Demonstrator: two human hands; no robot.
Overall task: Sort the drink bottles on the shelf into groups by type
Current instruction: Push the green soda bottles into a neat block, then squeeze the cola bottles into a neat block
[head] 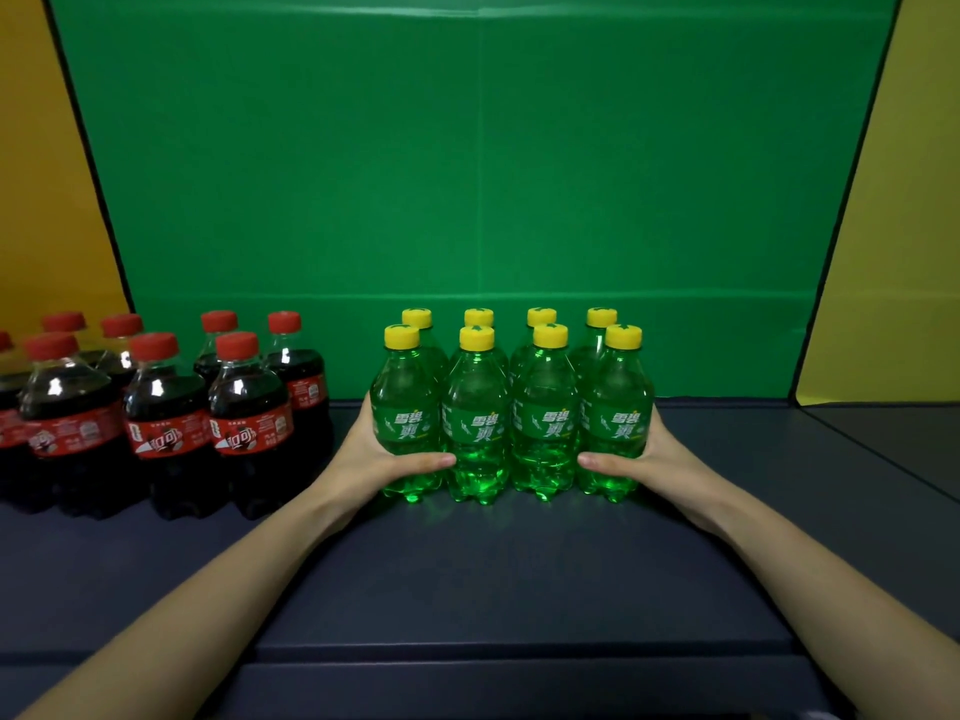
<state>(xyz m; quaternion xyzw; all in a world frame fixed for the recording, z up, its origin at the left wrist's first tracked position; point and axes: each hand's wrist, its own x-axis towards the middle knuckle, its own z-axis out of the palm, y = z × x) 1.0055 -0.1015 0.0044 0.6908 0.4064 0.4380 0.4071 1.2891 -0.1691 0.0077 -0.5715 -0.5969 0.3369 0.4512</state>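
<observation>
Hands [374, 449] cup green bottles [511, 407] labelled 雪碧.

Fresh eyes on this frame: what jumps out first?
The block of green bottles with yellow caps, mid-shelf, two rows of four, clasped at its ends by the left hand and right hand. Next, the dark cola bottles with red caps, clustered apart at the left. Behind both hangs a bright green backdrop.
</observation>
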